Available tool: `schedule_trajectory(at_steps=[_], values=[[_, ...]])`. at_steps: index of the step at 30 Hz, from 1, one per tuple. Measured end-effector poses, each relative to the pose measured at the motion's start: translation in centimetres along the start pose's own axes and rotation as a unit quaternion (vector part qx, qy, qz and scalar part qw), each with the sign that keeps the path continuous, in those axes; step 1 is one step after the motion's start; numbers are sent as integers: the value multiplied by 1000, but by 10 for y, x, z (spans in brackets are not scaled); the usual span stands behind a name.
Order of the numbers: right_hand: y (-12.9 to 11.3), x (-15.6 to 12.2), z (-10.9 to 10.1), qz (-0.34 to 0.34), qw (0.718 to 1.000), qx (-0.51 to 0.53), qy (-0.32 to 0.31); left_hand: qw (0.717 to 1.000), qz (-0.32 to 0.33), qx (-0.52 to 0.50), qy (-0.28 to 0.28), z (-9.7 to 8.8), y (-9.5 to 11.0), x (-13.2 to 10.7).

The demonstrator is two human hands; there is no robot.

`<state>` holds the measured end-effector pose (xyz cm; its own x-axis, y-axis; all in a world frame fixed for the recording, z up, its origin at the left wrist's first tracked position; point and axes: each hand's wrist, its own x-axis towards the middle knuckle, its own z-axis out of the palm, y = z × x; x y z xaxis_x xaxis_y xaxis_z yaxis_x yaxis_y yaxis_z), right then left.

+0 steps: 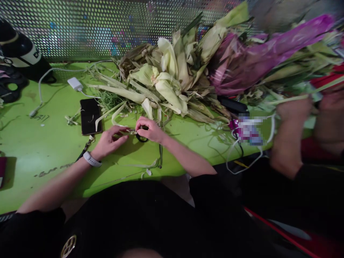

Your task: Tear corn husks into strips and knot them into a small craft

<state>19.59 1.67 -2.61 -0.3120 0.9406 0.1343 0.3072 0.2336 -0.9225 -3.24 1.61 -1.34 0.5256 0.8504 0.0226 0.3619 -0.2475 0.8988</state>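
Note:
My left hand (pixel 110 139) and my right hand (pixel 149 129) meet on the green table (pixel 32 143), just in front of a pile of corn husks (pixel 166 79). Both pinch a thin strip of husk (pixel 129 131) stretched between them. Under my right fingers lies a small black ring (pixel 141 138). A white band sits on my left wrist. A dark phone (pixel 90 115) lies flat just left of my left hand.
A white charger with cable (pixel 75 84) lies behind the phone. A perforated metal panel (pixel 94 25) closes the back. Purple wrapping (pixel 268 50) and more husks lie at right, where another person's arm (pixel 288 136) works. Black scissors (pixel 10 86) rest far left.

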Motion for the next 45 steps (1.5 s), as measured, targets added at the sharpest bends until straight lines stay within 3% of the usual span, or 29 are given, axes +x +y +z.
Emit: schedule_trajectory(at_steps=[6,11,15,18,22,28,32,37,45], values=[[2,0,4,13,1000,20,-18,995,-45,-87,6,13,-4,-1],[-8,-1,-2,44,994,63,-83,989,-63,-134,20,11,-6,-1],[-13,-2,-2,66,988,35,-134,986,-47,-158,-7,7,2,-2],[-14,-2,-1,14,987,10,-162,981,-47,-187,-29,7,4,-2],[-11,-2,-1,-69,986,-29,-149,970,-60,-232,-45,4,3,-1],[-6,-4,-1,-16,995,29,-97,961,-52,-268,-54,-3,1,1],[-2,-3,-1,-6,994,48,-102,959,-51,-277,-42,-4,0,1],[1,-2,0,-19,994,46,-99,972,-60,-220,-56,-3,0,-1],[-7,-3,4,-37,995,13,-95,999,23,-48,3,1,4,-1]])
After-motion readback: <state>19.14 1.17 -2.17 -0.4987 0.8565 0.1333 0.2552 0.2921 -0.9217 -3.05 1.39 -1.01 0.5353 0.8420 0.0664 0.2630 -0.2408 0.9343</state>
